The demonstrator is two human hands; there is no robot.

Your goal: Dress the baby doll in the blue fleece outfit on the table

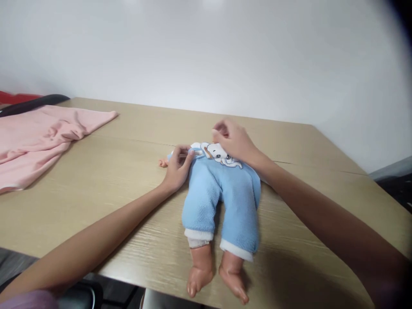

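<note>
1. Showed, in the head view, a doll (pixel 201 266) lying on a pale wood-grain table (pixel 128 143), stretched from the middle of the frame down toward 6 o'clock, with bare feet nearest the camera.
2. Wore a fuzzy blue outfit (pixel 238 193) with white cuffs and, at the upper end, a white animal-face patch (pixel 219 151).
3. Pinched the outfit's blue-trimmed edge between thumb and fingers of the left hand (pixel 177 169), between 8 and 9 o'clock of centre, just beside the patch and near the doll's small hand (pixel 163 163).
4. Curled the right hand (pixel 236 139) above the patch at 2 o'clock, with thumb drawn close to bent fingers; could not tell whether pinching anything or not.
5. Spread a creased pink garment (pixel 61 133) over the table at 9 o'clock, well apart from the doll.
6. Placed a black item (pixel 38 103) and a red item (pixel 17 98) just beyond, between 9 and 10 o'clock.
7. Backed everything with a white wall (pixel 193 56) at 12 o'clock.
8. Caught a purple sleeve (pixel 32 300) at 8 o'clock and dark, partly cropped objects (pixel 397 189) at 3 o'clock.
</note>
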